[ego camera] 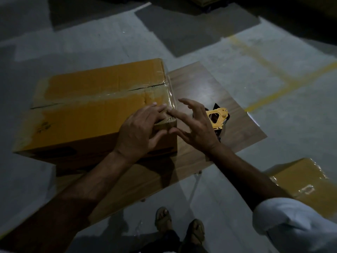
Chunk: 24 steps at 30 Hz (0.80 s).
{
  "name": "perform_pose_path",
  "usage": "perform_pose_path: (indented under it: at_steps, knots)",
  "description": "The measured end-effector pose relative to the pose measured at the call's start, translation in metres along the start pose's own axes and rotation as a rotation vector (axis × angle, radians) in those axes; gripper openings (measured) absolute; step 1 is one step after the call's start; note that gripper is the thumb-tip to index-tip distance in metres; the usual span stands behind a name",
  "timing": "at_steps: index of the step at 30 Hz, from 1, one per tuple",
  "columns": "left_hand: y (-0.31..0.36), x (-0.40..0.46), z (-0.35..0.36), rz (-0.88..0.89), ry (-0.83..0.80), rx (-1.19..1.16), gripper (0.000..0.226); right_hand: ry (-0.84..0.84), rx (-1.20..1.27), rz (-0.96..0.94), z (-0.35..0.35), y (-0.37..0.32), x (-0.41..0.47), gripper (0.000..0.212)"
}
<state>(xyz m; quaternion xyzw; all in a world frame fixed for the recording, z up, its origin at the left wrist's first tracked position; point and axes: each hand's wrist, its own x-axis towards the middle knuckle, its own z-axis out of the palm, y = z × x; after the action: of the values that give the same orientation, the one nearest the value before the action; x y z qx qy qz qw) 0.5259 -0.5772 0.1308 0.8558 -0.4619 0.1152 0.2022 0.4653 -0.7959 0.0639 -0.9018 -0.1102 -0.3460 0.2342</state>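
Forearms [102, 179] extended, left hand [138, 132] is pressing tape [171, 101] flat on the box [91, 99] corner, right hand [198, 128] fingers [189, 104] spreading; firm outward rubbing is advisable.

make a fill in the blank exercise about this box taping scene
1. The cardboard box stands on a small ____ table.
2. The tape dispenser lying just behind the right hand is ____ in colour.
3. The left hand presses on the cardboard box, while a second box sits lower down on the ____.
Missing words: wooden; yellow; floor
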Motion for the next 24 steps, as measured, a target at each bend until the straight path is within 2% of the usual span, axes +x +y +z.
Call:
perform_pose_path:
  at_steps: [5, 7, 9, 11, 14, 16, 21, 24]
  knots:
    - [0.003, 0.006, -0.012, -0.045, -0.168, 0.083, 0.095, -0.192, -0.046, -0.030, -0.021, -0.003, 0.011, 0.076]
    - [0.004, 0.014, -0.013, -0.034, -0.150, 0.083, 0.091, -0.245, -0.022, -0.046, -0.030, -0.001, 0.024, 0.068]
    - [0.002, 0.019, -0.012, -0.016, -0.101, 0.057, 0.076, -0.211, 0.034, -0.045, -0.032, 0.000, 0.034, 0.051]
    - [-0.004, 0.019, -0.009, -0.005, -0.069, 0.089, 0.070, -0.199, 0.060, 0.001, -0.024, -0.005, 0.032, 0.049]
    - [-0.011, 0.017, -0.007, 0.006, -0.108, 0.160, 0.089, -0.196, 0.029, 0.073, -0.008, -0.015, 0.016, 0.067]
    - [-0.013, 0.016, -0.009, 0.012, -0.133, 0.159, 0.097, -0.176, 0.006, 0.077, -0.006, -0.019, 0.013, 0.068]
    - [-0.033, 0.003, -0.028, 0.122, -0.230, 0.110, 0.106, -0.138, 0.024, 0.079, -0.006, -0.044, 0.009, 0.055]
    - [-0.060, -0.015, -0.050, 0.190, -0.313, 0.036, 0.097, -0.126, 0.040, 0.087, 0.003, -0.072, 0.000, 0.043]
